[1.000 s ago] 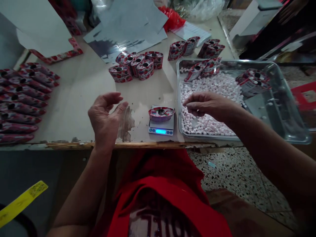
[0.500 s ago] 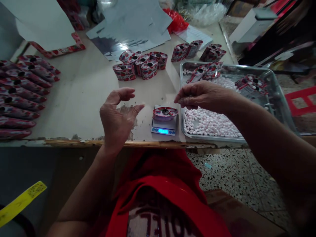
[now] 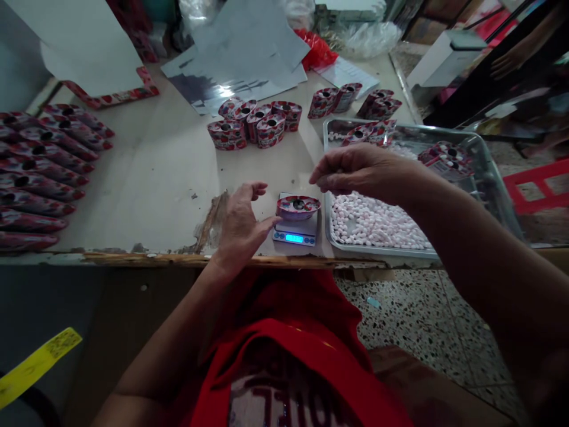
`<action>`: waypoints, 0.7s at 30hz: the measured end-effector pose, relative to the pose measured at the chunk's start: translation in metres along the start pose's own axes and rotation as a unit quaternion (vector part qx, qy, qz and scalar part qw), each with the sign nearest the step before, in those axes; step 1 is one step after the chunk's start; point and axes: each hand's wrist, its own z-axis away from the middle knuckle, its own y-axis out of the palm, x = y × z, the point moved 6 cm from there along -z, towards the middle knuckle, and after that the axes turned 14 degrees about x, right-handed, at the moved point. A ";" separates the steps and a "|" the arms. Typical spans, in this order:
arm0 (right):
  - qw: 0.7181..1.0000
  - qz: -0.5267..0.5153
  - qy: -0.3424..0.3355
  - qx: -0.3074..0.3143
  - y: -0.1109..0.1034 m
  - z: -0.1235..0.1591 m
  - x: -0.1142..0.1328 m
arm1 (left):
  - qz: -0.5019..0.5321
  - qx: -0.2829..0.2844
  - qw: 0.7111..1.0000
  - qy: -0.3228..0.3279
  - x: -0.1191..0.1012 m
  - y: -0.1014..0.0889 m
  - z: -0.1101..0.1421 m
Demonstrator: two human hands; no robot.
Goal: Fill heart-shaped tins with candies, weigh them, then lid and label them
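A small digital scale (image 3: 296, 232) with a lit blue display stands at the table's front edge. On it rests an oval red-printed carton (image 3: 299, 207) with a round hole in its top. My left hand (image 3: 244, 222) is just left of the carton, thumb and fingers apart, with nothing in it. Above and to the right of the scale, my right hand (image 3: 355, 169) hovers with fingertips pinched together; what they hold, if anything, is hidden. Under that hand lies a metal tray (image 3: 382, 250) of small pale pink candies (image 3: 373, 222).
Filled-looking cartons (image 3: 447, 159) and others lie in the tray. Several cartons (image 3: 258, 123) stand at mid-table, more (image 3: 329, 102) behind the tray. Rows of cartons (image 3: 40, 172) line the left. Grey sheets (image 3: 244, 53) lie at the back. A co-worker's hand (image 3: 509, 62) shows upper right.
My left hand has moved right, close to the carton on the scale. My right hand stays pinched in nearly the same place. The view has shifted slightly.
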 end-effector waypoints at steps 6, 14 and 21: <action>0.980 0.190 0.003 0.054 0.021 -0.022 0.016 | -0.005 0.030 1.000 -0.007 0.001 0.003 0.000; 0.989 0.125 0.004 -0.078 -0.024 0.015 -0.035 | 0.054 0.083 0.993 0.065 -0.001 0.038 -0.028; 0.809 -0.506 -0.036 -0.296 0.020 0.040 -0.108 | -0.134 0.084 0.923 0.350 -0.087 0.059 -0.066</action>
